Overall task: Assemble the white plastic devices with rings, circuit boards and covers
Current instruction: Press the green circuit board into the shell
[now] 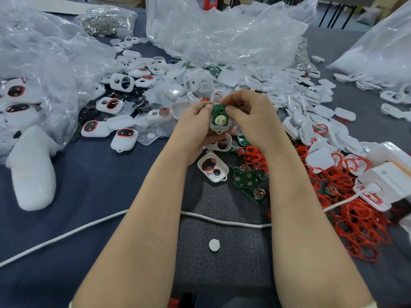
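Fingers of the left hand (195,121) and right hand (249,116) cover the sides of a white housing (219,128), leaving only its green circuit board (217,112) exposed. Both forearms, cropped at the near edge, hide stretches of a white cable (66,235). At the right edge, a white box (387,181) is cut off, its print unreadable.

Inventory, by count:
- Hands: two, left hand (195,123) and right hand (251,116).
- Held between them: one white shell (220,128) with one green circuit board (217,111).
- Loose circuit boards (245,179), desk centre: at least three.
- White disc (214,244), toward the near edge: one.
- White cable (222,221): one.
- Clear plastic bags (222,30): at least three.
- Red rings (355,218) (heaped at the right edge): too many to count.
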